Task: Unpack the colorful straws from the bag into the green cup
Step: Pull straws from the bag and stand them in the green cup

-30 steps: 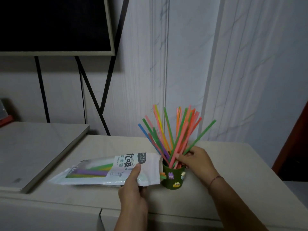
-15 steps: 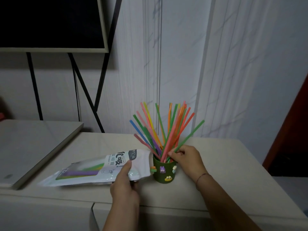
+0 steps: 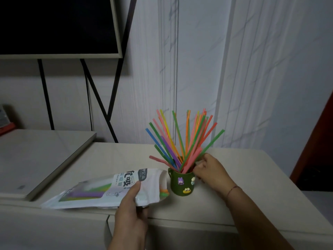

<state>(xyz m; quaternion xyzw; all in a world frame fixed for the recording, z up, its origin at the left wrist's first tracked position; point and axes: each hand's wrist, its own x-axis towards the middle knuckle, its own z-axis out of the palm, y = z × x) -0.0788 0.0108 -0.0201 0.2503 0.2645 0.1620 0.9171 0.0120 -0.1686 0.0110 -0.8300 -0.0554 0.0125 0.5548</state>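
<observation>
A dark green cup (image 3: 181,184) with small cartoon stickers stands on the pale counter (image 3: 252,195). Several colorful straws (image 3: 182,141) fan out of it. My right hand (image 3: 210,170) is at the cup's right rim, its fingers pinched around the lower ends of the straws. To the left of the cup lies a white straw bag (image 3: 108,188) on its side, with purple and green straws showing through its clear window. My left hand (image 3: 131,212) grips the bag near its open end, thumb on top.
A flat beige slab (image 3: 41,159) lies on the counter at left. A dark screen (image 3: 54,26) on black legs stands behind it. The counter's front edge runs just under my left hand. A white paneled wall is behind the cup.
My right hand has slid lower along the straws toward the cup's rim. The straws have fanned out a little more. My left hand keeps its hold on the bag.
</observation>
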